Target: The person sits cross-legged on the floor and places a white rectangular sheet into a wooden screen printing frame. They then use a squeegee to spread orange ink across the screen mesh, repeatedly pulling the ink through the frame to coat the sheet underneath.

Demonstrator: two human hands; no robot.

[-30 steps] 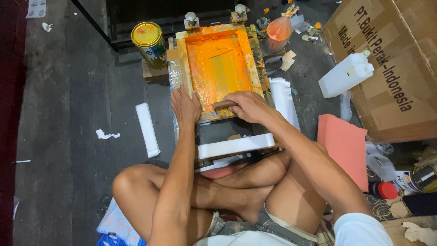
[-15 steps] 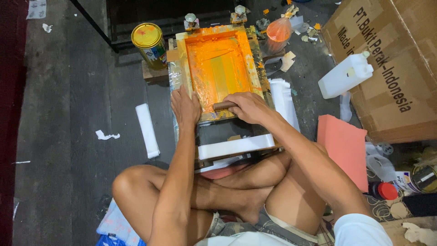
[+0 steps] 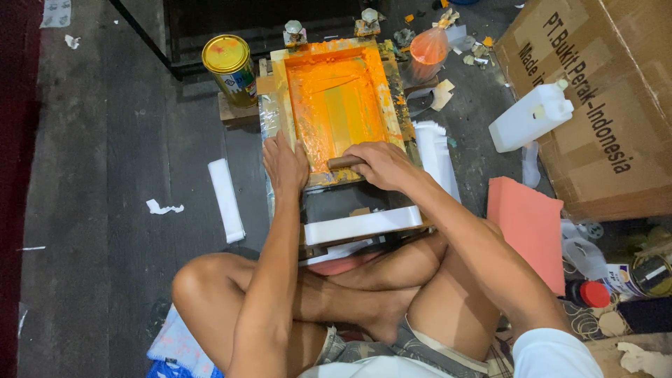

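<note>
Orange-inked screen frame [image 3: 336,105] lies on floor straight ahead of crossed legs, long axis running away from person. Left hand [image 3: 283,164] flat, fingers spread, on frame's near-left corner. Right hand [image 3: 378,162] closed round squeegee handle [image 3: 344,162], lying crosswise at near edge.

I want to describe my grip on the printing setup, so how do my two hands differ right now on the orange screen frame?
The left hand lies flat and open, palm down on the near left corner of the screen frame. The right hand is curled around the brown squeegee handle at the near edge. The left hand holds nothing; the right grips a tool. Both rest at the near end of the frame, close together.
</note>
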